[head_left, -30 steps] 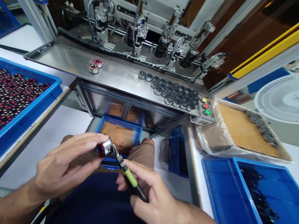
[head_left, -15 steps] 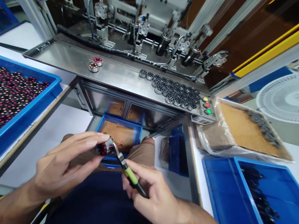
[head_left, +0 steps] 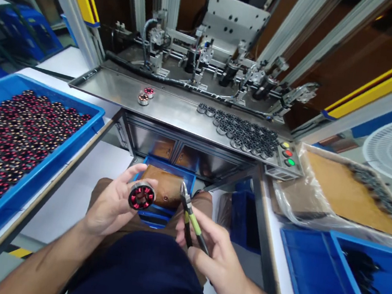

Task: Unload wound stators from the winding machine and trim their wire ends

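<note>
Between the fingers of my left hand is a wound motor stator, a ring with red wire coils, its open face turned up toward me. My right hand is wrapped round a pair of cutting pliers with green and black handles. The jaws point up and away, apart from the stator. Two more wound stators, one with copper and one with red coils, sit on the left part of the metal ledge.
A blue bin full of wound stators stands at left. Bare black stator cores crowd the ledge beside a button box. A plastic-lined carton and blue bins stand at right. Below lies a cardboard-lined blue tray.
The pliers have come away from the stator toward the right. My left hand has turned the stator so its face shows. The whole view has shifted, with the scene now further right and lower.
</note>
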A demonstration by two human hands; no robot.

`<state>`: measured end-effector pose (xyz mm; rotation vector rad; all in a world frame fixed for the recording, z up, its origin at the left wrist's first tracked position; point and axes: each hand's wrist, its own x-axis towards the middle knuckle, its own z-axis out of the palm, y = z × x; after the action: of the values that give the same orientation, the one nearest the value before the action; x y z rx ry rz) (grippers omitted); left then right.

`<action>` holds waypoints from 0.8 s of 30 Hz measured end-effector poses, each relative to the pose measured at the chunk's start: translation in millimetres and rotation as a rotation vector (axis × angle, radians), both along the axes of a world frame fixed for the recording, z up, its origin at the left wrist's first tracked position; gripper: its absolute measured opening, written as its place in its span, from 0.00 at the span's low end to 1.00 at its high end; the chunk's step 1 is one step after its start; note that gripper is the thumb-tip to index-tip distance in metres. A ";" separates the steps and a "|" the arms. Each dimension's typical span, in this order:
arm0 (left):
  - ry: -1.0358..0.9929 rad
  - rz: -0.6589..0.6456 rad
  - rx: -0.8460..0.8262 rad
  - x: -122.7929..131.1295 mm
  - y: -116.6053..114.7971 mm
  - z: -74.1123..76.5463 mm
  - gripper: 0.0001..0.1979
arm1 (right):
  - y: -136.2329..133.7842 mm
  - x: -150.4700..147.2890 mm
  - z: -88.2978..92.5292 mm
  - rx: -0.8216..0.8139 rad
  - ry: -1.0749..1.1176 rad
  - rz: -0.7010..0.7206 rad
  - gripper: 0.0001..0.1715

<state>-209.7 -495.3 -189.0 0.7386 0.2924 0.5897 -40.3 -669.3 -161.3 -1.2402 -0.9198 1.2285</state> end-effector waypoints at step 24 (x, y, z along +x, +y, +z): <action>-0.039 0.114 0.140 -29.0 4.7 -14.5 0.34 | 183.5 77.8 31.7 -0.034 -1.466 -0.261 0.35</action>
<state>-238.7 -490.6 -203.5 0.8487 0.2604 0.7374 37.5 -485.9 -129.6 -2.1991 -1.6313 -0.0766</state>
